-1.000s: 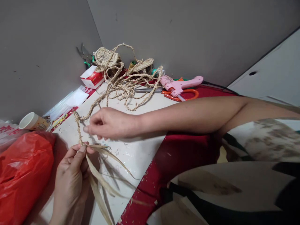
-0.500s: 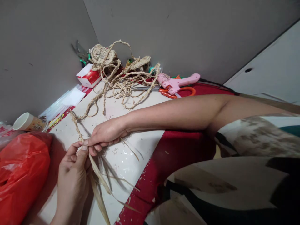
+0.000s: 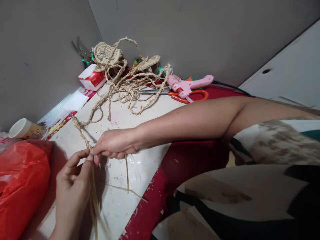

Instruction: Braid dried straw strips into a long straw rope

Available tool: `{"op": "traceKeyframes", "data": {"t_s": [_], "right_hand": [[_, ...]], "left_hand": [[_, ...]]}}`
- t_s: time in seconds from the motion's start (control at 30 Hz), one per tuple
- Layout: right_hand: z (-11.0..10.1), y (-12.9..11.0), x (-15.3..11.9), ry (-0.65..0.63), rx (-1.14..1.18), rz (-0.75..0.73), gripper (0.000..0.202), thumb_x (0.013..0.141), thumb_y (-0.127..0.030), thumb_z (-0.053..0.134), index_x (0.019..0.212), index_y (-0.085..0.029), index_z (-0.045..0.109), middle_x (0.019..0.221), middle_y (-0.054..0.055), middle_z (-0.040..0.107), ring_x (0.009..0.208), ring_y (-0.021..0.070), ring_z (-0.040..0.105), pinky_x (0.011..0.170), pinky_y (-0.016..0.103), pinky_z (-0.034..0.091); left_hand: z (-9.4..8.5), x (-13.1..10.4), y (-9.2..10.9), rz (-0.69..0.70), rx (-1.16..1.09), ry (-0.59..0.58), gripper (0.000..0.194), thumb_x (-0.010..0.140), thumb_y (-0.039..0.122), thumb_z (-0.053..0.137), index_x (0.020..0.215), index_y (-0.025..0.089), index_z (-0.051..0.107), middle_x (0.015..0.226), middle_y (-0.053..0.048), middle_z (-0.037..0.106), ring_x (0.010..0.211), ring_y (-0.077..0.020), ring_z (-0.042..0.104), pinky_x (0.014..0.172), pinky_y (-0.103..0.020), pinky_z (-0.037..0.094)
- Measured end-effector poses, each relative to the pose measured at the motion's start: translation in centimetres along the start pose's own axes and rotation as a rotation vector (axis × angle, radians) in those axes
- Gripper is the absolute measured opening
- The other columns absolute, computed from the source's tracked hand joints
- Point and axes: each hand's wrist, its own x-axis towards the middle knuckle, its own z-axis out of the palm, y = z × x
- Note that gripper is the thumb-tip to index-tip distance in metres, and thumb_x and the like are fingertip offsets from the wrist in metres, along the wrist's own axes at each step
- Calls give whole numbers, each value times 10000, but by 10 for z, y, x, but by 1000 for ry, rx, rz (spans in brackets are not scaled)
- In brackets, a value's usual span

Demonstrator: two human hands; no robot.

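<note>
Left hand [image 3: 73, 186] and right hand [image 3: 113, 142] pinch the braided cord [image 3: 82, 135], its near stretch slanting away leftward.

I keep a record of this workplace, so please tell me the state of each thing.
Rope: partly tangled
Loose strands: unbraided
Left hand: pinching
Right hand: pinching beside it
Pruning shears: blades apart
Scissors: blades seem together
Glue gun: lying down
Paper cup: uncovered
Red bag: crumpled
</note>
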Motion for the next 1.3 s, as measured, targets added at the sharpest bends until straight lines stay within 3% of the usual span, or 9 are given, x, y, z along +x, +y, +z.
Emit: {"op": "traceKeyframes", "data": {"t_s": [0.3,0.47,0.6,0.73,0.8,0.97,1.03,1.17,1.3], "right_hand": [[16,-6,-10,257,-241,-28,206,768,-281,469,689,-151,607,447,-62,280,362,57,215,341,206,151],[15,-6,-11,254,-249,-35,157,738,-262,467,630,-155,506,448,-56,329,367,54,244,344,200,170],[16,-5,-12,208,-209,-11,167,716,-277,488,602,-162,447,430,-64,327,364,55,270,346,196,168],[18,-5,-12,205,-152,-37,134,685,-227,526,595,-144,472,450,-61,373,373,39,265,350,188,168],[17,-4,-11,212,-89,-20,161,680,-201,541,574,-148,432,442,-74,344,376,30,234,351,180,152],[14,-3,-7,125,13,26,169,719,-206,561,596,-147,461,397,-114,224,362,25,135,350,166,86],[13,-4,-7,101,47,28,136,744,-201,544,631,-134,508,388,-120,224,356,23,126,346,157,87],[12,-6,-8,65,47,45,183,778,-213,507,618,-124,510,381,-113,248,351,20,117,339,148,85],[10,-6,-7,26,-15,64,179,776,-216,513,616,-137,502,384,-118,209,348,26,111,330,151,91]], "left_hand": [[-8,-2,10,138,278,-86,411,667,449,739,988,193,745,686,-38,666,670,-165,609,509,-161,459],[4,-17,18,51,321,-59,553,684,520,710,1096,152,688,505,-5,599,418,-117,464,361,-176,349],[11,-22,13,40,300,-96,681,712,518,701,1272,157,562,600,-23,677,484,-144,561,452,-207,448],[4,-19,9,21,337,-160,809,692,517,725,1383,192,457,668,-16,695,571,-166,620,520,-228,482],[-2,-17,13,4,364,-159,788,665,529,739,1339,187,518,624,2,662,534,-152,589,472,-205,444],[-7,-8,22,102,234,100,429,687,422,744,1064,222,697,777,-2,681,675,-117,604,555,-147,452],[-4,-3,20,-13,90,38,412,635,366,778,1010,214,699,783,-10,688,702,-130,623,589,-160,474],[1,4,9,-208,-156,-224,302,602,340,779,814,152,674,591,-4,599,488,-107,516,469,-198,447],[0,4,3,-266,-167,-231,288,601,350,794,759,160,647,608,11,577,467,-68,444,437,-157,384]]}}
